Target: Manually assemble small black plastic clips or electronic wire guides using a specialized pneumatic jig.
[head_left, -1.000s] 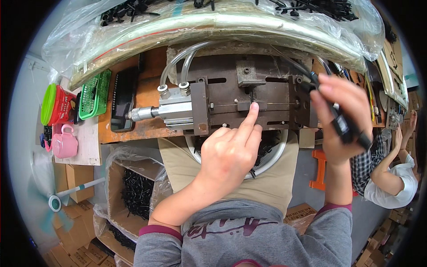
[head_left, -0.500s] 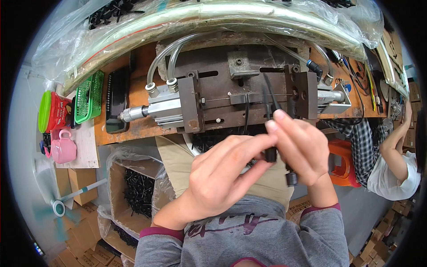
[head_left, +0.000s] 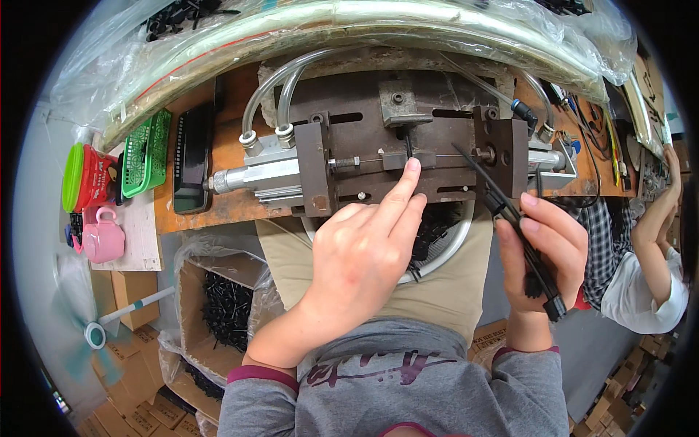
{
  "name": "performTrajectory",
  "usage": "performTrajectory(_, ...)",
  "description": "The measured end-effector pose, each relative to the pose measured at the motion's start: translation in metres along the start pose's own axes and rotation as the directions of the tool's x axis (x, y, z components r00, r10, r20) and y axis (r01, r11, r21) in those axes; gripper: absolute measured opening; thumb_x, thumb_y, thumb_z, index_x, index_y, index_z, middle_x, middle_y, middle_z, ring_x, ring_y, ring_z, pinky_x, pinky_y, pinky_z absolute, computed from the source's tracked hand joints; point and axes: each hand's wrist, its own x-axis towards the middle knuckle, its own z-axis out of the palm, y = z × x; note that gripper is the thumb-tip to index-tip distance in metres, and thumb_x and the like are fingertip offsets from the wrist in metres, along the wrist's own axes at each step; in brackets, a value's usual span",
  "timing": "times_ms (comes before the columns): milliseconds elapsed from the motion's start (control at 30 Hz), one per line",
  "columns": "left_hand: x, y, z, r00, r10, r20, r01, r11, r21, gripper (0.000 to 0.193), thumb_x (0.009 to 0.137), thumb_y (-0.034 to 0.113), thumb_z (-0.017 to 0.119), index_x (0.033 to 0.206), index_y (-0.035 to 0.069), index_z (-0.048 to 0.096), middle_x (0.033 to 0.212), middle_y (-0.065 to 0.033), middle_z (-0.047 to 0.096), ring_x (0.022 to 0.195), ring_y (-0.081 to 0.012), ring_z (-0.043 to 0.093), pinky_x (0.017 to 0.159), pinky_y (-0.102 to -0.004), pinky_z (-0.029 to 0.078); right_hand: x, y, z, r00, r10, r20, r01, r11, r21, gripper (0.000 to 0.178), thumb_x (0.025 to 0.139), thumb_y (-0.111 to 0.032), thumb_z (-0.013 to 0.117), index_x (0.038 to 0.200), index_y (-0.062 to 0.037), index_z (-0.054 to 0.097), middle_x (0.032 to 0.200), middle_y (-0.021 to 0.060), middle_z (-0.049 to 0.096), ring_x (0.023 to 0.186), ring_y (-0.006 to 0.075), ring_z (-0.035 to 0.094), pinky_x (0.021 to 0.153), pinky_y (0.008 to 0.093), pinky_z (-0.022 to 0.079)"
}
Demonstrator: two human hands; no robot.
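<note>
In the middle of a brown metal fixture [head_left: 364, 124], a thin black strip [head_left: 409, 140] stands in the small central block [head_left: 393, 161]. The index fingertip of my left hand [head_left: 368, 247] rests on this strip's near end. That hand's index finger is stretched out, and its thumb is hidden. Off to the right, in front of the fixture's right end, my right hand [head_left: 550, 251] is closed around several long thin black pieces [head_left: 528, 247]. They taper at the far end and have a thicker block at the near end.
Metal cylinders [head_left: 273, 182] with clear hoses flank the fixture on the wooden bench [head_left: 189, 222]. A ring-rimmed container [head_left: 466, 226] of black parts sits at my lap. Lower left is a plastic-lined carton [head_left: 193, 291]. A green basket [head_left: 145, 164] and pink cup [head_left: 104, 240] stand left; another person [head_left: 652, 284] sits right.
My left hand has moved up to the fixture's centre, where a black strip now stands. My right hand has shifted right and down with the black pieces. The fixture's left rod end looks extended.
</note>
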Motion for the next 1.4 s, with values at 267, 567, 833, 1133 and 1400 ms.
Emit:
performTrajectory(267,0.005,0.015,-0.014,0.999,-0.046,0.013,0.044,0.753,-0.656,0.046,0.071,0.008,0.086,0.113,0.0,0.072,0.117,-0.0168,0.071,0.101,-0.0253,0.071,0.089,-0.0341,0.056,-0.012,-0.009,0.005,0.984,-0.117,0.135,0.089,0.976,0.199,0.037,0.071,-0.006,0.08,0.106,0.0034,0.073,0.107,0.0149,0.065,0.076,0.0251,0.07,0.065,0.0334,0.059)
performTrajectory(567,-0.003,0.004,-0.015,0.987,-0.08,-0.137,0.009,0.891,-0.454,0.042,0.068,-0.001,0.082,0.109,-0.002,0.073,0.128,-0.0196,0.065,0.1,-0.0256,0.068,0.087,-0.0356,0.056,-0.004,-0.004,0.001,0.983,-0.005,0.181,-0.029,0.982,0.189,0.031,0.072,0.002,0.078,0.103,0.0001,0.074,0.101,0.0154,0.072,0.078,0.0253,0.071,0.066,0.0316,0.057)
performTrajectory(833,-0.002,-0.004,0.006,0.996,0.077,-0.034,-0.077,0.997,-0.019,0.031,0.075,0.005,0.077,0.106,0.001,0.071,0.128,-0.0148,0.066,0.088,-0.026,0.069,0.082,-0.0367,0.056,-0.008,0.001,0.009,0.953,0.293,0.08,-0.302,0.88,0.367,0.028,0.081,0.011,0.073,0.106,0.0011,0.063,0.1,0.0165,0.07,0.085,0.0239,0.069,0.069,0.0296,0.055)
performTrajectory(1133,0.001,0.001,-0.007,1.0,0.013,-0.001,-0.013,0.983,-0.185,0.037,0.072,0.009,0.082,0.108,0.003,0.072,0.125,-0.0133,0.068,0.081,-0.0228,0.071,0.071,-0.0298,0.057,-0.003,0.002,0.003,0.673,0.628,0.391,-0.634,0.218,0.742,0.012,0.1,-0.005,0.056,0.104,-0.001,0.046,0.092,0.0235,0.067,0.055,0.0161,0.059,0.051,0.0255,0.051)
performTrajectory(1400,-0.011,0.013,-0.02,0.992,0.064,-0.109,-0.113,0.839,-0.532,0.034,0.069,0.007,0.087,0.101,0.005,0.077,0.102,-0.0109,0.073,0.078,-0.0197,0.071,0.065,-0.0275,0.057,0.011,-0.004,0.008,0.558,0.624,0.547,-0.689,-0.02,0.725,0.02,0.1,-0.009,0.057,0.114,0.0031,0.052,0.095,0.0194,0.067,0.054,0.0153,0.059,0.049,0.025,0.049)
